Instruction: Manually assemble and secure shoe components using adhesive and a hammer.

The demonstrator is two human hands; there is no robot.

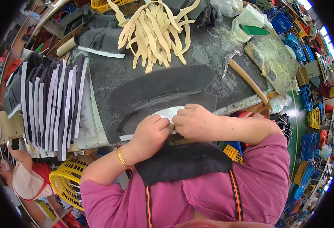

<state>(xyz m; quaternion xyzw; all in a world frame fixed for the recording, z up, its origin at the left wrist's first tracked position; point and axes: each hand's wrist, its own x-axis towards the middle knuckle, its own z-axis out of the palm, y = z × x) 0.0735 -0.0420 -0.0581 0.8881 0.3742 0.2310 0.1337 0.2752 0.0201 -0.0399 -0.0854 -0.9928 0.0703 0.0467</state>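
Note:
My left hand (150, 133) and my right hand (195, 121) meet at the table's near edge, fingers curled and pinching a white strip (167, 112) between them. The strip runs along the near edge of a dark grey fabric piece (201, 102). My fingers hide part of the strip. Just beyond lies a larger black curved piece (163, 84) with a line of stitching along its near edge. A hammer with a curved metal head and a wooden handle (250, 81) rests to the right of these pieces.
Cream wavy strips (155, 34) are heaped at the far side of the table. On the left stand several dark pieces with white edges (53, 102). A yellow basket (68, 182) and another person (32, 174) are at lower left. A stained board (273, 60) lies far right.

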